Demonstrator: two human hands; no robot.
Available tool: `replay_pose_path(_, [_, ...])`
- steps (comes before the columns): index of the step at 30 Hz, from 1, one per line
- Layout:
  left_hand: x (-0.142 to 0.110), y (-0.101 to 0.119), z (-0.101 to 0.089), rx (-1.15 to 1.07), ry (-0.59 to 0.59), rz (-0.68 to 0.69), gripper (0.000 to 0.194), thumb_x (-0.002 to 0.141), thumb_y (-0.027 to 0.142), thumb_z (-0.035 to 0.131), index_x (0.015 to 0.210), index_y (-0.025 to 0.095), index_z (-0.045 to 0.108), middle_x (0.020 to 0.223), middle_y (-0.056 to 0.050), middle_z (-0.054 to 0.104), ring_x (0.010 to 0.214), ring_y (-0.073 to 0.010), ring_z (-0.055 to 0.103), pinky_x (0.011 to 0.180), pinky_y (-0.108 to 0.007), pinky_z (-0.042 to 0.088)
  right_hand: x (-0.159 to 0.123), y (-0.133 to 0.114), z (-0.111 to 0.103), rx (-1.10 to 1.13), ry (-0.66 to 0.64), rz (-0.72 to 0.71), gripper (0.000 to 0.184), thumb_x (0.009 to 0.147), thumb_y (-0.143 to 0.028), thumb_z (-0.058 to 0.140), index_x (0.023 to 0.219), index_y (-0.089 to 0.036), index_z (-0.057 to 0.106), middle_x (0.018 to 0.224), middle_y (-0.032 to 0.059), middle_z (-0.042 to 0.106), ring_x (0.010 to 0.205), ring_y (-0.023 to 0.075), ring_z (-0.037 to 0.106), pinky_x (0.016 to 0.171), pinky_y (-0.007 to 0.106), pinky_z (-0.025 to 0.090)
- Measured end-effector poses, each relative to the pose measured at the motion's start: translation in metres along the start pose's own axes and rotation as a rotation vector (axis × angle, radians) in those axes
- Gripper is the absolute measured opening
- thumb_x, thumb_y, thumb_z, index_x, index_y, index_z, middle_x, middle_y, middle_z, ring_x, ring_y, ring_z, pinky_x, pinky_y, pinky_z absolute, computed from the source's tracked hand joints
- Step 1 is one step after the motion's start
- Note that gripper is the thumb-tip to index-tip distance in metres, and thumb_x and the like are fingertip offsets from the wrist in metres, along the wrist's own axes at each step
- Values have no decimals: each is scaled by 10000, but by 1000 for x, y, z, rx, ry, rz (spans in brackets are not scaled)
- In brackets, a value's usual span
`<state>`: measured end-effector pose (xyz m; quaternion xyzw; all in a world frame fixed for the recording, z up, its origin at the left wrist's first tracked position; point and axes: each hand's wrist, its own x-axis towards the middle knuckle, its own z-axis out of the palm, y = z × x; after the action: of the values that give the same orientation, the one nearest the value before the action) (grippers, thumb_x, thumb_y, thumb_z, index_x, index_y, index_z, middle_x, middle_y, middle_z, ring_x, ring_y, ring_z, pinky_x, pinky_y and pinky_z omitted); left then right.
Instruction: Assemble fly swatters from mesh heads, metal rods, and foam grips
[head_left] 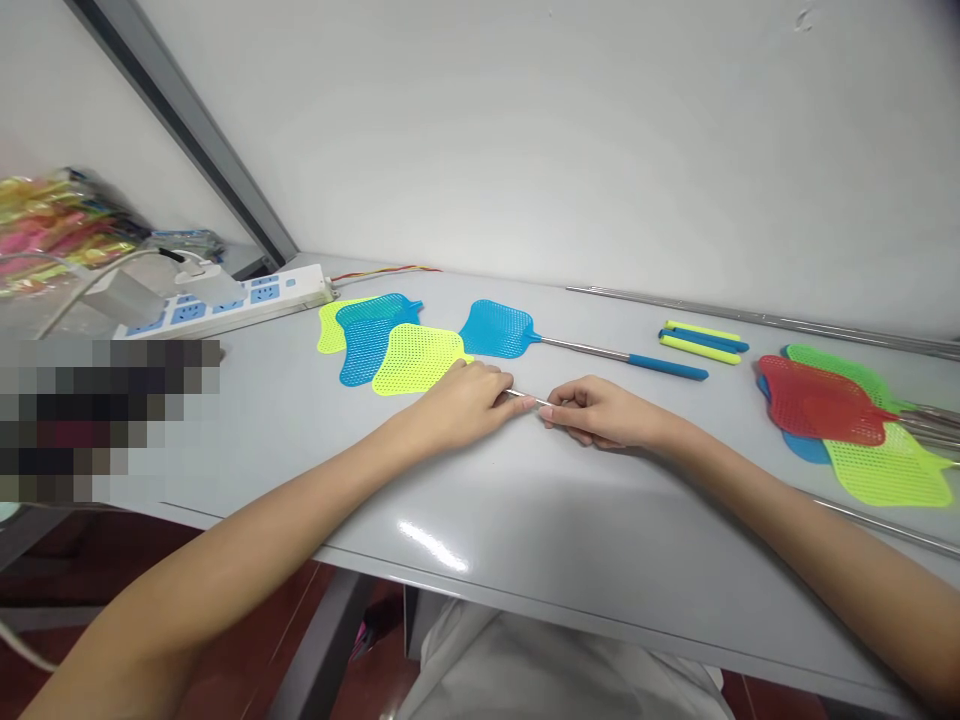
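Note:
My left hand (465, 405) and my right hand (604, 412) meet at the table's middle, both pinching a thin metal rod (523, 398) that spans the short gap between them. Just beyond my left fingers lies a yellow-green plastic fly swatter head (415, 358), overlapping a blue one (364, 345). A complete blue fly swatter (495, 328) with a steel handle and blue grip (667, 367) lies farther right, beyond my right hand. Both hands stay apart from these swatters.
Yellow and blue plastic sleeves (701, 343) lie at the back. Red and green swatters (821, 400) are piled at right, near long metal rods (787, 318). A white power strip (225, 308) and colourful packaged goods (60, 230) sit at left, beside a pixelated blur (97, 420).

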<state>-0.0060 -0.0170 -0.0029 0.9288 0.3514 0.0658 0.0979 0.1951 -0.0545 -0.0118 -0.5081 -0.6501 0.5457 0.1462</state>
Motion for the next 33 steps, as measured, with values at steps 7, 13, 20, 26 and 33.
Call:
replay_pose_path(7, [0,0,1,7,-1,4,501,879,503,273,648,150,542,652,-49,567,642,-170,488,594,-289,306,0,-1,1,6,-7,-8,366,795,-493,498,753,-137,570,431,-65,430,298,26,298,244,136,212])
replay_pose_path(13, [1,0,1,30,7,17,488,884,495,270,637,155,519,649,-43,567,631,-165,480,587,-284,301,0,-1,0,7,-12,-15,351,797,-492,500,741,-150,561,430,-69,428,298,27,300,243,131,217])
replay_pose_path(20, [3,1,3,30,23,7,494,866,521,299,593,157,492,596,-36,544,593,-157,469,553,-270,269,-1,-1,0,6,-13,-21,372,802,-515,482,758,-155,568,428,-71,421,295,25,290,241,130,217])
replay_pose_path(26, [7,5,9,4,69,-72,487,854,505,338,526,160,437,524,-6,508,582,-149,454,630,-288,276,-1,-1,1,3,3,-24,371,800,-505,488,773,-144,567,432,-71,427,289,26,294,243,138,218])
replay_pose_path(33, [7,7,11,-64,83,-142,505,839,512,347,474,163,345,449,26,407,498,-113,340,660,-308,266,1,0,1,13,1,-37,330,761,-479,551,677,-164,502,419,-76,429,278,26,292,239,141,211])
